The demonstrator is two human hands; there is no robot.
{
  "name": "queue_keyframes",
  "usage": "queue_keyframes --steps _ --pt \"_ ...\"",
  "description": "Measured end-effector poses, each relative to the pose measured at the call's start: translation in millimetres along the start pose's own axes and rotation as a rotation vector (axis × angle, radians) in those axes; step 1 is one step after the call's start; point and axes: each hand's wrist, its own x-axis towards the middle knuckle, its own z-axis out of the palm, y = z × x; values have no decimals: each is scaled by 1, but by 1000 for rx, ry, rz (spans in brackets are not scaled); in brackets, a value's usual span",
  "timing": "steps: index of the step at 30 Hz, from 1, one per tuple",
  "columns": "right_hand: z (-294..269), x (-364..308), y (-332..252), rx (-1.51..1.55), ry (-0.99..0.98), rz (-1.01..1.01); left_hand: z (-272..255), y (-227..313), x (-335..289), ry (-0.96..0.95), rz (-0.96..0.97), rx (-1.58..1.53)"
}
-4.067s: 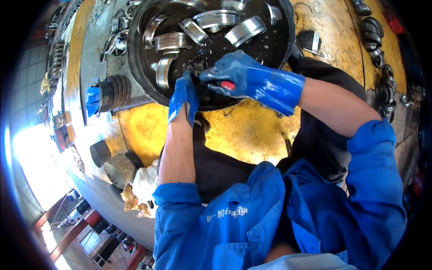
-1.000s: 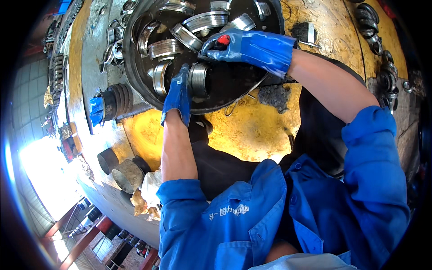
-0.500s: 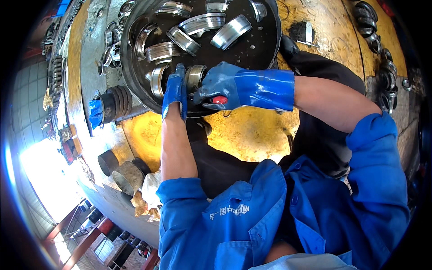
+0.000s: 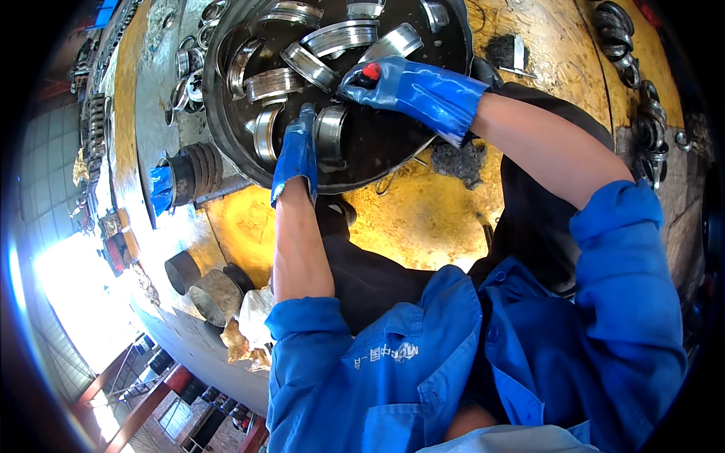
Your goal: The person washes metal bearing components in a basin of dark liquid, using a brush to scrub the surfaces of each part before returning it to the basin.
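A dark round tub [image 4: 377,177] of dark liquid holds several shiny grooved metal rings. My left hand [image 4: 297,151], in a blue rubber glove, is at the tub's near side, gripping the left edge of a metal ring [image 4: 331,134] that stands on its side. Another ring [image 4: 266,132] stands just left of that hand. My right hand [image 4: 381,84], gloved the same way, is closed above and to the right of the gripped ring. It holds a tool with a red end [image 4: 371,71]; the rest of the tool is hidden by the glove.
More rings, including a wide ring [image 4: 341,38], lie deeper in the tub. Stacked dark rings [image 4: 198,172] and short metal cylinders [image 4: 215,296] stand at left. A dark block with a pale metal piece [image 4: 518,54] lies right of the tub. Piled rings [image 4: 615,41] sit at far right.
My right hand has moved up and away from the ring with the red-ended tool, uncovering the ring's right side. My left hand has stayed nearly in place at the ring.
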Motion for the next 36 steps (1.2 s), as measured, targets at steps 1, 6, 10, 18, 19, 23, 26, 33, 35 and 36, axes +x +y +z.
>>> queue_keyframes --steps 1,6,10,18,19,23,26,33,35,36 --pt "2 -1 -4 15 17 -15 -2 -2 0 11 9 35" --pt "20 -21 -12 -47 224 -318 5 7 -5 122 19 281" --pt "28 -49 -42 -16 347 -747 -9 -1 14 23 -20 305" --pt "21 -21 -10 -56 261 -286 -6 -6 4 -17 71 84" --pt "18 -15 -1 -18 228 -205 0 -2 -1 -20 59 47" --pt "15 -14 -15 -26 103 -16 -11 -6 -3 10 0 -13" --pt "23 -21 -17 -104 256 -296 -4 4 -4 -9 -62 32" --pt "31 -52 -50 -60 227 -776 8 29 -45 -81 -97 -283" --pt "29 -55 -52 -146 145 -752 8 26 -49 -33 8 -399" --pt "32 -54 -49 -59 232 -776 5 25 -44 -70 -47 -471"
